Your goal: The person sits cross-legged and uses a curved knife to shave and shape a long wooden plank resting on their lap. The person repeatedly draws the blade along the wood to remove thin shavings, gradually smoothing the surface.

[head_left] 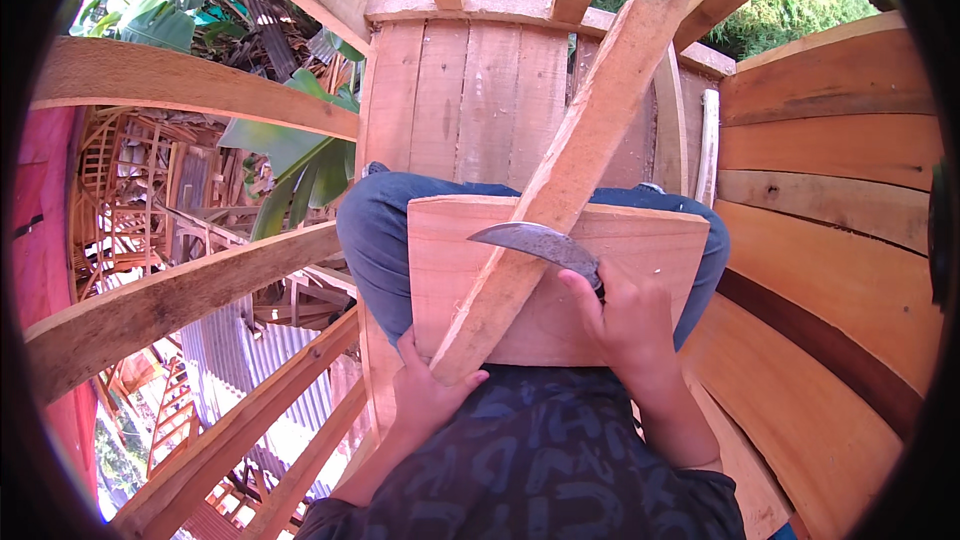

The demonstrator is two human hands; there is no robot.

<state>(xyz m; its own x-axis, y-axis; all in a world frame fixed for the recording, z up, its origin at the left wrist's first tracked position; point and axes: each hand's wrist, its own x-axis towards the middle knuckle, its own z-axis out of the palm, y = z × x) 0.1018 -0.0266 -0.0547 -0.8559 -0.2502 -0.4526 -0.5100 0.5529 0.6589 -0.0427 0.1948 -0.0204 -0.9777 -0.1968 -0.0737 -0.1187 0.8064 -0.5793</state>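
Note:
A long wooden batten (585,140) lies slantwise over a square wooden board (640,310) that rests across my lap. My left hand (428,387) grips the batten's near end, thumb on one side and fingers on the other. My right hand (630,315) is closed round the handle of a knife with a curved blade (540,240); most of the handle is hidden in the fist. The blade points left and crosses over the batten's middle. Whether its edge touches the wood I cannot tell. The batten's left edge looks pale and rough.
I sit with bent legs (375,240) on a plank platform (440,90). Open wooden rails (190,300) run along the left, above corrugated metal sheets (265,365) far below. A plank wall (830,210) closes the right side. A thin pale stick (708,145) leans at the far right.

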